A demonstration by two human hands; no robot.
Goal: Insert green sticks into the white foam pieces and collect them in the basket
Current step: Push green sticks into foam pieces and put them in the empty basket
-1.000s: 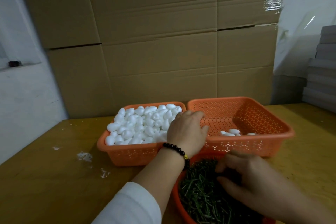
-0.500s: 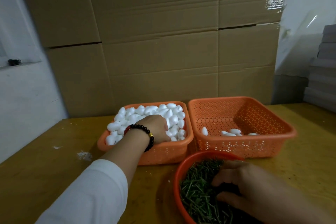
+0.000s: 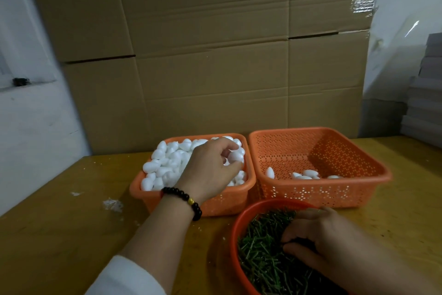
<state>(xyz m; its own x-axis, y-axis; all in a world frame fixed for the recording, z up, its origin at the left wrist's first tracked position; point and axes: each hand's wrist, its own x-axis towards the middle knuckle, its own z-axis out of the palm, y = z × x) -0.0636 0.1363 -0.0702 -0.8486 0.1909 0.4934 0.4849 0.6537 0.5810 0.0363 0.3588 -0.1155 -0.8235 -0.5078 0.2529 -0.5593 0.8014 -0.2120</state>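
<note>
An orange basket [image 3: 191, 201] on the left is heaped with white foam pieces [image 3: 167, 158]. My left hand [image 3: 210, 170] hovers over it and pinches one white foam piece [image 3: 235, 156] between thumb and fingers. The right orange basket [image 3: 358, 189] holds several foam pieces [image 3: 308, 173] lying on its floor. A round orange bowl [image 3: 235, 225] near me is full of green sticks [image 3: 263, 258]. My right hand [image 3: 330, 244] reaches into the sticks with curled fingers; whether it holds a stick is hidden.
Tall cardboard boxes [image 3: 210, 55] stand right behind the baskets. White foam crumbs [image 3: 112, 205] lie on the wooden table [image 3: 59, 235] to the left. Grey stacked sheets [image 3: 423, 103] sit at the far right.
My left hand went from the right basket to the left basket, dug into the foam pieces and now lifts one out. A foam piece appeared in the right basket. My right hand stayed in the sticks.
</note>
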